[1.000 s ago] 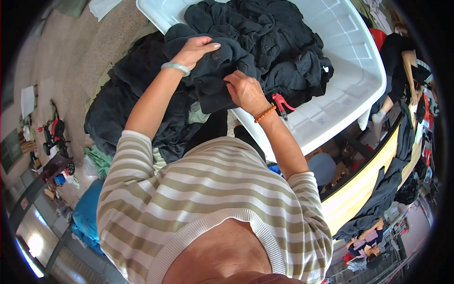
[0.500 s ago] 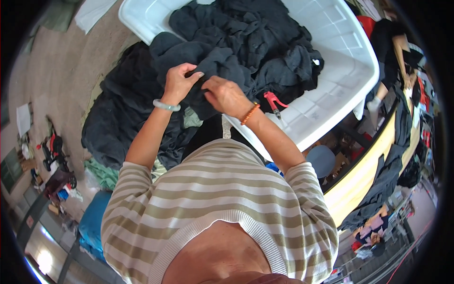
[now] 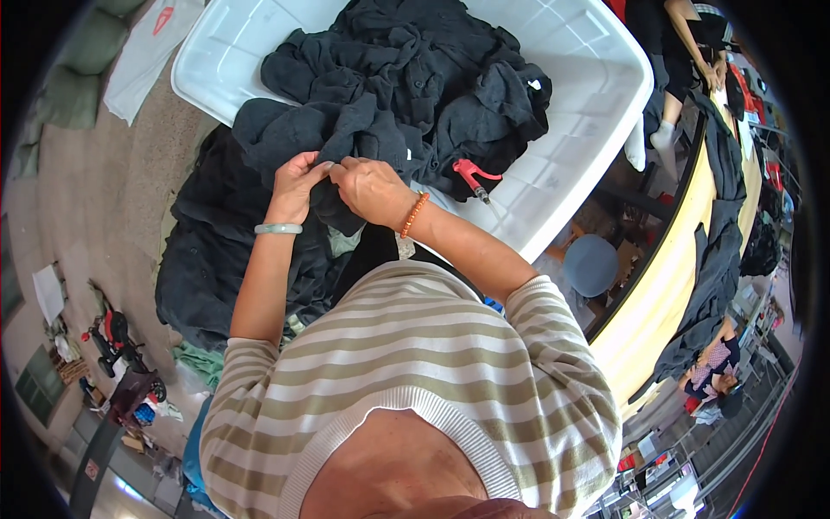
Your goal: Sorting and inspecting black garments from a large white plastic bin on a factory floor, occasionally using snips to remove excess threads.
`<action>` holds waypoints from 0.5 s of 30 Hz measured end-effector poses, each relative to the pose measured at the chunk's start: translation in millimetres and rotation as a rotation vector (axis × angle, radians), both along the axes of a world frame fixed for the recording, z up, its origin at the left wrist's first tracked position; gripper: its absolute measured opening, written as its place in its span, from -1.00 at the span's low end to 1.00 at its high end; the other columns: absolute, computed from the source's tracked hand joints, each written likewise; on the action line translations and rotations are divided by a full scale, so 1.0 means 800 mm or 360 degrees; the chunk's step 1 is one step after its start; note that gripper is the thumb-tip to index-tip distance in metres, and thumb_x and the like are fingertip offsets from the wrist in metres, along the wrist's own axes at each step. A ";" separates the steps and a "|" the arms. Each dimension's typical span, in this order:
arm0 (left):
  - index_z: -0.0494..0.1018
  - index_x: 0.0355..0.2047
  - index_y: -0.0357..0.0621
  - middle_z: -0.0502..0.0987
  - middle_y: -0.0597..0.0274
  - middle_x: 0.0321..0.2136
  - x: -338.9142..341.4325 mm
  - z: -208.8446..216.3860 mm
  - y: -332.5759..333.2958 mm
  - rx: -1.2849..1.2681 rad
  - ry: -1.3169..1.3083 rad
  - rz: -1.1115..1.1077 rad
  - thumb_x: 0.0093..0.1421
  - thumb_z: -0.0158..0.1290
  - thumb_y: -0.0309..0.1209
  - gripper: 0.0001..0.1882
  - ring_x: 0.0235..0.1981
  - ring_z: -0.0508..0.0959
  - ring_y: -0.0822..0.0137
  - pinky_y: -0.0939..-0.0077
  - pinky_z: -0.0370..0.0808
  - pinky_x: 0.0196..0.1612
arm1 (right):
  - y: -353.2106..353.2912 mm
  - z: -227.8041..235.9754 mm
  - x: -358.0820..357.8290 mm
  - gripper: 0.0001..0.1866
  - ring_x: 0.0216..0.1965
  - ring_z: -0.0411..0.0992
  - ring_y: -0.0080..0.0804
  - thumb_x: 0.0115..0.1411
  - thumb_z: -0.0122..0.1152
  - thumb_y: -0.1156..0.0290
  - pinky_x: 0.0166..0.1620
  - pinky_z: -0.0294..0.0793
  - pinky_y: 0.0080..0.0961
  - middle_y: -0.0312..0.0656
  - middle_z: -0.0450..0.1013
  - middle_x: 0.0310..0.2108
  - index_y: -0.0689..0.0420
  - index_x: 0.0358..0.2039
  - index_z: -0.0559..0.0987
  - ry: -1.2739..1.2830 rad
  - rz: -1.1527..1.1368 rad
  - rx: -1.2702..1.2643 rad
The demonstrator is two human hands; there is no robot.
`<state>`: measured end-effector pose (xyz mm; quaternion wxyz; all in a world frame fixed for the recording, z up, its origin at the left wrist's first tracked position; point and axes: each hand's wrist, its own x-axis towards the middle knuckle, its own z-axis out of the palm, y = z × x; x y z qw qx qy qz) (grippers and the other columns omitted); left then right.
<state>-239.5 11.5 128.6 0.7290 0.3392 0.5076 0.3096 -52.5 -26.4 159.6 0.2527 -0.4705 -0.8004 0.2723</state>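
Note:
A black garment [image 3: 341, 130] hangs over the near rim of a large white plastic bin [image 3: 596, 95]. My left hand [image 3: 292, 190], with a pale bangle at the wrist, pinches its cloth. Close against it, my right hand [image 3: 373, 192], wearing an orange bead bracelet, also has its fingers closed on the cloth. The fingertips meet, and what lies between them is partly hidden. More black buttoned garments [image 3: 406, 60] are heaped in the bin. To the right of my right hand lies a pinkish-red trigger tool [image 3: 471, 176] with a dark, thin nozzle.
Another heap of black garments [image 3: 203, 268] sits left of my legs. On the right stand a light wooden table [image 3: 635, 346] with black cloth along it and a round grey-blue stool [image 3: 590, 265]. A person [image 3: 683, 52] works at the upper right, another person [image 3: 716, 363] farther off.
My hands have come together; the right fingers now touch the left ones at the cloth. The whole view has shifted, so the bin appears farther left.

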 end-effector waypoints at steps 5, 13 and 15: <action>0.42 -0.14 -0.30 0.52 0.25 -0.23 -0.007 0.017 0.004 -0.0047 -0.0103 -0.0191 0.19 0.07 -0.60 -0.78 -0.19 0.50 0.49 0.64 0.42 -0.05 | -0.006 -0.011 0.002 -0.74 -0.30 0.49 -0.18 0.00 0.11 0.51 -0.22 0.50 -0.40 -0.06 0.47 -0.35 0.26 -0.24 0.49 0.0031 0.0037 0.0006; 0.42 -0.10 -0.35 0.52 0.25 -0.23 -0.009 0.006 0.002 0.0084 0.0033 -0.0229 0.17 0.07 -0.62 -0.74 -0.21 0.50 0.49 0.64 0.43 -0.08 | -0.003 -0.014 0.004 -0.85 -0.28 0.46 -0.22 -0.01 0.12 0.48 -0.17 0.47 -0.44 -0.12 0.46 -0.36 0.20 -0.37 0.48 0.0236 0.0098 0.0176; 0.41 -0.08 -0.37 0.52 0.23 -0.20 -0.009 0.005 0.006 0.0008 0.0016 -0.0258 0.18 0.06 -0.62 -0.72 -0.18 0.50 0.47 0.61 0.42 -0.06 | -0.005 -0.023 0.001 -0.83 -0.29 0.46 -0.21 -0.05 0.13 0.46 -0.19 0.48 -0.42 -0.14 0.45 -0.39 0.21 -0.39 0.48 0.0236 0.0033 0.0255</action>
